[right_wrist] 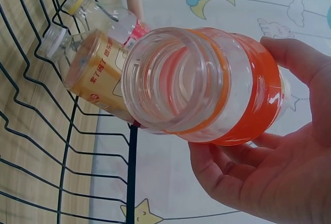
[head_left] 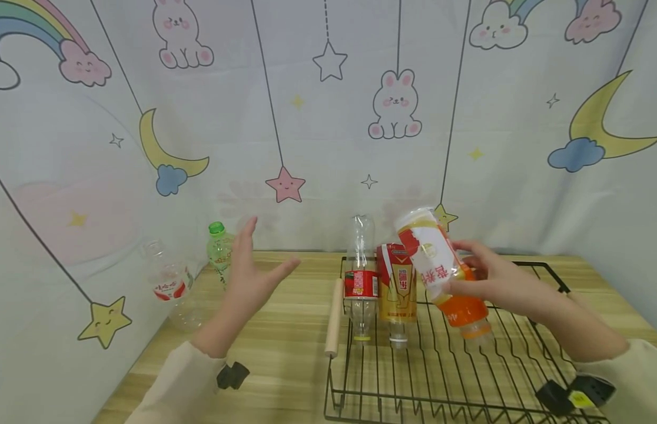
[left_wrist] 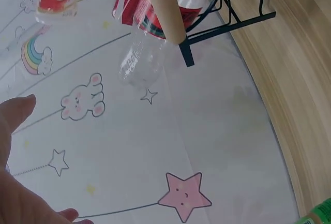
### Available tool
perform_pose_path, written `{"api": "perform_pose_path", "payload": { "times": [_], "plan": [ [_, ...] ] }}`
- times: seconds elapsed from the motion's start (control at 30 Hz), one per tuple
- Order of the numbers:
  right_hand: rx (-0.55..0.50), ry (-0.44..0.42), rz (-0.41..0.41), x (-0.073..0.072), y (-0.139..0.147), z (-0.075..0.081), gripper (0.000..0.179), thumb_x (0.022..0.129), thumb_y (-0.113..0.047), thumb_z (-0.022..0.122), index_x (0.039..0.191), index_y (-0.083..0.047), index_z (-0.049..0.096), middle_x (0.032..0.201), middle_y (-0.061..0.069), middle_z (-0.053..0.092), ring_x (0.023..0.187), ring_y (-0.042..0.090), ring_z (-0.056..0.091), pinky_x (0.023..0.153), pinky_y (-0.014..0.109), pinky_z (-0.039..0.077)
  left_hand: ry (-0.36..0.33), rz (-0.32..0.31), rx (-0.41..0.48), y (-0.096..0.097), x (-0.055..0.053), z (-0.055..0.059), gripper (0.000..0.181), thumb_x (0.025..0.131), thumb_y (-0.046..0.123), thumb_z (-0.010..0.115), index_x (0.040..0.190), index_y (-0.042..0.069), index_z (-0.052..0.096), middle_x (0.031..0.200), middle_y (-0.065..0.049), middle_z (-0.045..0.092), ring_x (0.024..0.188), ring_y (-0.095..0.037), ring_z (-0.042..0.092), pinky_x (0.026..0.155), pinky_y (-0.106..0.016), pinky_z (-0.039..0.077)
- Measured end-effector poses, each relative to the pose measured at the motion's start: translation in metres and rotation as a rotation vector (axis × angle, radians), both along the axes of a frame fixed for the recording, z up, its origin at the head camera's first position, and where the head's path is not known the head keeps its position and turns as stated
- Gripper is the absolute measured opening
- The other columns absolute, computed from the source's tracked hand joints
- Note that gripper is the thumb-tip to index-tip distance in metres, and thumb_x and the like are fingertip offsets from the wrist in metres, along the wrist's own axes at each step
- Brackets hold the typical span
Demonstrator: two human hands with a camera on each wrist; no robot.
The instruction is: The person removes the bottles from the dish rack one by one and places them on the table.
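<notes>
My right hand (head_left: 500,285) grips a plastic bottle (head_left: 431,256) with a white, red and orange label, fingers and thumb around its side. The bottle tilts neck-down above the wire rack (head_left: 424,398). In the right wrist view its wide mouth (right_wrist: 165,81) is uncapped and faces the camera. My left hand (head_left: 246,285) is raised left of the rack, fingers extended and thumb spread, holding nothing. Two bottles stand neck-down in the rack's left part: a clear bottle (head_left: 362,285) with a red label and a red-and-gold bottle (head_left: 400,285).
A pale wooden handle (head_left: 334,321) is on the rack's left side. Behind my left hand stand a green bottle (head_left: 218,250) and a clear bottle (head_left: 169,285) with a red-and-white label. A patterned cloth (head_left: 328,147) hangs behind the wooden table (head_left: 286,365).
</notes>
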State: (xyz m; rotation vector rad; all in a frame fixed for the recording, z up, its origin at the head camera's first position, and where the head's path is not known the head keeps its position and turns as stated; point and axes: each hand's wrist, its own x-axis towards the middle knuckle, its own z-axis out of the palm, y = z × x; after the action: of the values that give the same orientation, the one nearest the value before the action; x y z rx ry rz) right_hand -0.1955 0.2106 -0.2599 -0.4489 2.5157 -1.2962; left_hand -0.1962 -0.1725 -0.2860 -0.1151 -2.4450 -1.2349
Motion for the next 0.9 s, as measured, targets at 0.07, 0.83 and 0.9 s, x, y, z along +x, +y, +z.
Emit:
{"api": "perform_pose_path", "payload": {
  "times": [0.07, 0.83, 0.9],
  "plan": [
    [0.002, 0.0, 0.008, 0.002, -0.002, 0.001, 0.087, 0.092, -0.031, 0.065, 0.152, -0.005, 0.008, 0.144, 0.031, 0.034, 0.108, 0.031, 0.059, 0.081, 0.046, 0.055, 0.016, -0.034, -0.026, 0.006, 0.004, 0.001, 0.102, 0.08, 0.035, 0.078, 0.155, 0.021, 0.01, 0.158, -0.011, 0.015, 0.144, -0.032, 0.017, 0.112, -0.062, 0.02],
    [0.004, -0.043, 0.079, 0.019, -0.024, 0.015, 0.08, 0.086, -0.03, 0.072, 0.148, -0.012, 0.026, 0.135, 0.022, 0.047, 0.094, 0.027, 0.061, 0.071, 0.041, 0.057, 0.31, -0.274, -0.405, 0.06, 0.039, 0.012, 0.096, 0.072, 0.039, 0.084, 0.148, 0.013, 0.032, 0.152, -0.009, 0.032, 0.141, -0.032, 0.025, 0.111, -0.059, 0.024],
    [0.006, -0.043, 0.083, 0.021, -0.025, 0.015, 0.08, 0.085, -0.03, 0.073, 0.148, -0.013, 0.026, 0.132, 0.02, 0.049, 0.091, 0.027, 0.061, 0.07, 0.041, 0.057, 0.352, -0.291, -0.434, 0.063, 0.041, 0.012, 0.095, 0.071, 0.038, 0.085, 0.147, 0.013, 0.034, 0.151, -0.011, 0.033, 0.141, -0.033, 0.025, 0.111, -0.062, 0.02]
  ]
}}
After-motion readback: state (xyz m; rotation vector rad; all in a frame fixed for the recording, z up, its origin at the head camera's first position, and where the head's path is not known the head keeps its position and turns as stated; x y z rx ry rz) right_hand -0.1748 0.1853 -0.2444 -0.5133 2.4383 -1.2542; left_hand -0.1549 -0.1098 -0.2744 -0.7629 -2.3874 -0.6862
